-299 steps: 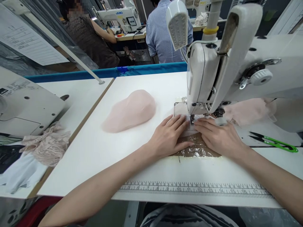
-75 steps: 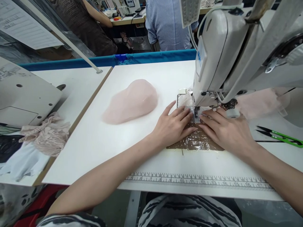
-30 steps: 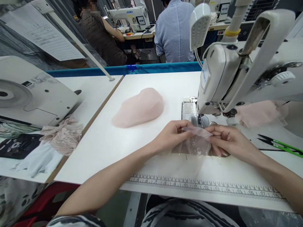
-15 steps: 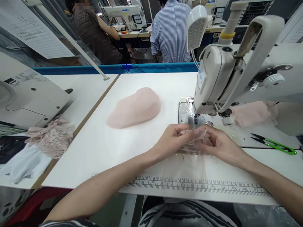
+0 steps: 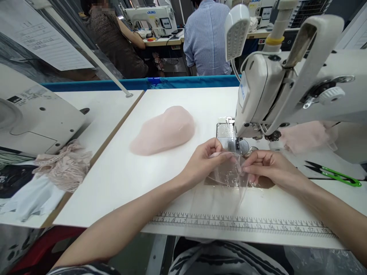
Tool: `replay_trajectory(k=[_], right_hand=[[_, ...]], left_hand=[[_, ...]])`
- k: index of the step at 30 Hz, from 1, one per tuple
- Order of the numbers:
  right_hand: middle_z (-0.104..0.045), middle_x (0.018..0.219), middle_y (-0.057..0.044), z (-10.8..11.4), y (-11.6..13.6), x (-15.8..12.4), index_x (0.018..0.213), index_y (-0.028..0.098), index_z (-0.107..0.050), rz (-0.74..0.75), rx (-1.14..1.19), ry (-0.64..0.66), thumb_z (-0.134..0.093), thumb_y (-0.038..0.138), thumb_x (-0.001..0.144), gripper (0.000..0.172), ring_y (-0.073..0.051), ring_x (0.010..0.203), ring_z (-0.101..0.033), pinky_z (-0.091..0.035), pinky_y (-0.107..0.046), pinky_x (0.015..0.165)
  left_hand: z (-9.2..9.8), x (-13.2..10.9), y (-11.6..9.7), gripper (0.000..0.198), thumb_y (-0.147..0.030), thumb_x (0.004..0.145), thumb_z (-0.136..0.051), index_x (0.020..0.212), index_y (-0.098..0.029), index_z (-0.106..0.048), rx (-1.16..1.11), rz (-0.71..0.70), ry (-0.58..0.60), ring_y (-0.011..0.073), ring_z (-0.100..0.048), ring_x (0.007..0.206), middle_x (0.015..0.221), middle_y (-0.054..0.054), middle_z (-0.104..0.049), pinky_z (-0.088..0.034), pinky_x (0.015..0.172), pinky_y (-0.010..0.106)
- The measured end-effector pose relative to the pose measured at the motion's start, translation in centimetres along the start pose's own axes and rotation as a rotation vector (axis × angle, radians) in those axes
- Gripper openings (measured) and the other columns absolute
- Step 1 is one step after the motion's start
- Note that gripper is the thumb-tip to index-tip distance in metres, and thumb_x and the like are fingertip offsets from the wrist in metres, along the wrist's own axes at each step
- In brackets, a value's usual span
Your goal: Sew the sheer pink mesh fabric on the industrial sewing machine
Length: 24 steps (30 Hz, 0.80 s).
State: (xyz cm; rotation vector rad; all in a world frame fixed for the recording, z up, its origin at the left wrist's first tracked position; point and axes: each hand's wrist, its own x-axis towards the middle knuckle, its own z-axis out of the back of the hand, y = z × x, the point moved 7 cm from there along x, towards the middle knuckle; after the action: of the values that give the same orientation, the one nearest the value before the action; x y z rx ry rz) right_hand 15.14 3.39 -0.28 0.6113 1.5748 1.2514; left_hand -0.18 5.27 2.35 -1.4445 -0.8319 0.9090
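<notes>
Both hands pinch a thin, sheer pale fabric piece (image 5: 231, 173) just in front of the sewing machine's needle area. My left hand (image 5: 205, 158) has its thumb and fingers closed on the fabric's upper left edge. On the other side my right hand (image 5: 265, 168) is closed on the right edge, fingertips together. The lower part of the fabric hangs over the white table. Right behind it are the needle and presser foot (image 5: 237, 144) of the sewing machine (image 5: 255, 95); whether the fabric touches the foot I cannot tell.
Pale pink sheer panels (image 5: 166, 131) lie left of the machine. More pink fabric (image 5: 304, 136) sits under the machine arm. Green thread snips (image 5: 334, 173) lie at the right. A printed ruler (image 5: 229, 222) runs along the front edge. Two people sit beyond the blue partition (image 5: 192, 81).
My hands have drawn apart, the left leftward and the right slightly to the right. The sheer fabric is spread more between them and its hanging part has shifted.
</notes>
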Motion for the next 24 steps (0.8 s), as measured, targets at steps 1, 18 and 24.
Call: replay_trajectory(k=[1,18,24], right_hand=[[-0.067,0.068,-0.003,-0.2,0.0,0.0,0.081,0.017,-0.065,-0.009,0.019,0.048,-0.074,0.039,0.074,0.025,-0.011,0.059,-0.06,-0.045,-0.019,0.051],[-0.062,0.055,0.0,-0.4,0.2,-0.1,0.08,0.018,-0.065,0.011,0.081,-0.033,-0.079,0.043,0.065,0.032,-0.011,0.047,-0.056,-0.041,-0.018,0.04],[-0.063,0.055,-0.002,0.2,0.7,-0.3,0.077,0.019,-0.067,0.143,-0.023,-0.151,-0.075,0.047,0.069,0.03,-0.013,0.046,-0.057,-0.044,-0.021,0.04]], left_hand=[[0.0,0.0,-0.1,0.019,-0.025,0.09,-0.055,0.081,-0.019,-0.039,0.011,-0.009,0.012,0.0122,-0.063,0.079,0.078,0.002,-0.065,-0.048,0.067,0.022],[-0.6,-0.3,-1.3,0.024,-0.029,0.076,-0.072,0.086,-0.017,-0.054,0.406,-0.143,0.024,0.0086,-0.054,0.062,0.078,-0.001,-0.058,-0.044,0.054,0.019],[-0.2,0.1,0.0,0.025,-0.031,0.079,-0.07,0.094,-0.016,-0.058,0.452,-0.03,0.022,0.0109,-0.056,0.063,0.072,-0.001,-0.061,-0.046,0.058,0.022]])
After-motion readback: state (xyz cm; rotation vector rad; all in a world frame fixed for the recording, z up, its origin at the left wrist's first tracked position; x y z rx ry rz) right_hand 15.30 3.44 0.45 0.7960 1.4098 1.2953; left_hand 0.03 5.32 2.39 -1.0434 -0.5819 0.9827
